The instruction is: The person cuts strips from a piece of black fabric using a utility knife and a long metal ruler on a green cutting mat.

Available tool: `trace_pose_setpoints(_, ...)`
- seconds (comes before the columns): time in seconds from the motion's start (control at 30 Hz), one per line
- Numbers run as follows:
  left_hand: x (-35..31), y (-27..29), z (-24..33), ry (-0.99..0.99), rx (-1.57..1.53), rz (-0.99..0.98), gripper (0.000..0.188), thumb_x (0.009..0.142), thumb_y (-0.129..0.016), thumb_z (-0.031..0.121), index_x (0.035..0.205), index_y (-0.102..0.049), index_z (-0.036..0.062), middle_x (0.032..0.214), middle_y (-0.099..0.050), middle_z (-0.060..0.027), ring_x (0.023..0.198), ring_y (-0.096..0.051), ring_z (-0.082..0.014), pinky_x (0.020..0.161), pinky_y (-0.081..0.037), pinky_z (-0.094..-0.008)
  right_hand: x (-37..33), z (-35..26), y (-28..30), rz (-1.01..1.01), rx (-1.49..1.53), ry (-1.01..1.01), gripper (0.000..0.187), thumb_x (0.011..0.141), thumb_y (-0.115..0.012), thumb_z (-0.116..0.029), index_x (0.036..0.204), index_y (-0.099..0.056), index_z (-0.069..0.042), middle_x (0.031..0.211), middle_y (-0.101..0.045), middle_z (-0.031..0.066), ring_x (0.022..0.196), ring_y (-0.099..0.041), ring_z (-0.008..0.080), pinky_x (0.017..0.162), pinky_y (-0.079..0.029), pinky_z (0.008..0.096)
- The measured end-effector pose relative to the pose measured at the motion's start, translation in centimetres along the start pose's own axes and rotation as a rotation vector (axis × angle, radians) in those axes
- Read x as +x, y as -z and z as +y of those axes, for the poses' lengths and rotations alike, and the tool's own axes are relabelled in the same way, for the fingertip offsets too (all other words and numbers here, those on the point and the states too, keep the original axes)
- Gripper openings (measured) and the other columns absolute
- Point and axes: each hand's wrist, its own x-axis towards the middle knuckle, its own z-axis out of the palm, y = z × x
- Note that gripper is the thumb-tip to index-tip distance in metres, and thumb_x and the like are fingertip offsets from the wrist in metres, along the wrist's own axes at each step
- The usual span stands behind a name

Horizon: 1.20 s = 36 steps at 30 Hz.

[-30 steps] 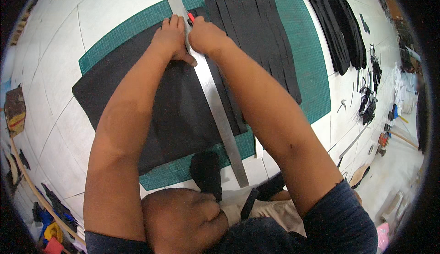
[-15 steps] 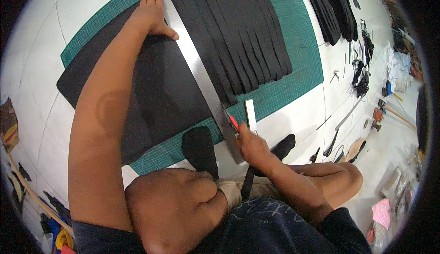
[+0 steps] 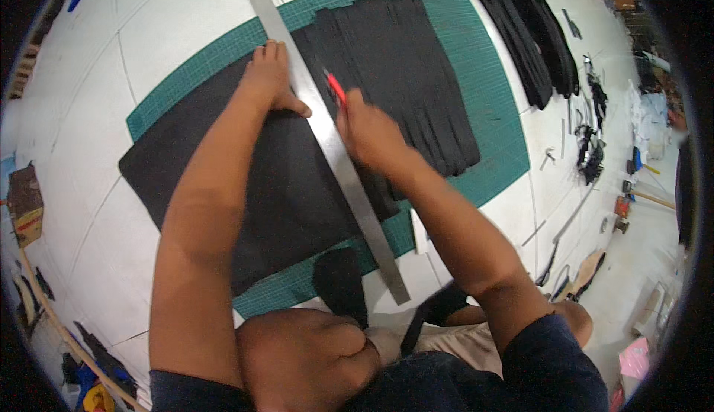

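Left hand (image 3: pixel 269 77): lay flat, fingers spread, pressing the ruler (image 3: pixel 327 140) down at its far stretch; grip held nothing, only bore on the steel.
Right hand (image 3: pixel 370 131): grip was closed round the red knife (image 3: pixel 335 87), tip pointing away from the body, just right of the ruler's edge.
Ruler: long axis ran from upper left, far from the body, down to lower right, near the knees, across the sheet (image 3: pixel 253 181).
Sheet: black, lay on the green mat (image 3: pixel 498 107), mostly left of the ruler.
Strips (image 3: pixel 416 77): cut black bands lay side by side right of the ruler, parallel to it.
Key relation: knife sat near the ruler's far end, so the uncut line lay toward the body, along the steel; right hand was the nearer.
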Motion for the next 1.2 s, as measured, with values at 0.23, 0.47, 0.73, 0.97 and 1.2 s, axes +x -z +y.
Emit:
trace_pose_setpoints(0.23,-0.2,-0.4,-0.7,0.005,-0.023,-0.006,0.151,0.042,-0.097,0.057,0.154,-0.018,-0.0068,0.160,-0.023,-0.0254,0.147,-0.025,-0.0428,0.119,-0.033,-0.0489,9.8,-5.3,-0.9,0.002,0.050,-0.079,0.036,0.092,-0.054,-0.018,0.120,-0.048,0.004,0.114,-0.067,0.0301,0.108,-0.067,0.0450,0.096,-0.051,0.0518)
trace_pose_setpoints(0.47,-0.1,-0.6,-1.0,-0.034,-0.045,0.059,0.145,0.039,-0.098,0.053,0.151,-0.026,-0.0041,0.155,-0.030,-0.0231,0.144,-0.030,-0.0424,0.116,-0.036,-0.0492,10.5,-5.8,0.0,-0.032,0.014,-0.018,0.037,0.094,-0.054,-0.021,0.121,-0.052,0.004,0.120,-0.065,0.0291,0.114,-0.065,0.0415,0.097,-0.051,0.0495)
trace_pose_setpoints(0.73,0.3,-0.5,-0.6,-0.032,-0.023,0.057,0.148,0.040,-0.097,0.057,0.153,-0.023,-0.0053,0.157,-0.028,-0.0249,0.145,-0.029,-0.0447,0.117,-0.036,-0.0495,2.4,-1.6,-0.4,-0.186,0.002,-0.049,0.034,0.095,-0.053,-0.020,0.121,-0.046,0.000,0.110,-0.066,0.0320,0.102,-0.066,0.0478,0.088,-0.052,0.0559)
trace_pose_setpoints(0.97,0.4,0.0,-0.6,-0.010,0.022,0.046,0.151,0.042,-0.094,0.061,0.152,-0.019,-0.0114,0.159,-0.024,-0.0286,0.147,-0.025,-0.0467,0.119,-0.033,-0.0478,-13.2,4.3,-3.0,-0.226,-0.066,-0.179,0.022,0.098,-0.051,-0.020,0.110,-0.041,-0.004,0.089,-0.067,0.0299,0.084,-0.067,0.0481,0.074,-0.052,0.0579)
trace_pose_setpoints(1.2,0.1,-0.2,-1.3,-0.048,0.008,0.025,0.151,0.044,-0.092,0.064,0.152,-0.018,-0.0118,0.159,-0.021,-0.0309,0.148,-0.022,-0.0465,0.122,-0.028,-0.0474,-13.3,3.8,4.2,0.196,0.180,-0.106,0.027,0.101,-0.055,-0.027,0.108,-0.043,-0.004,0.084,-0.065,0.0299,0.079,-0.064,0.0517,0.067,-0.049,0.0589)
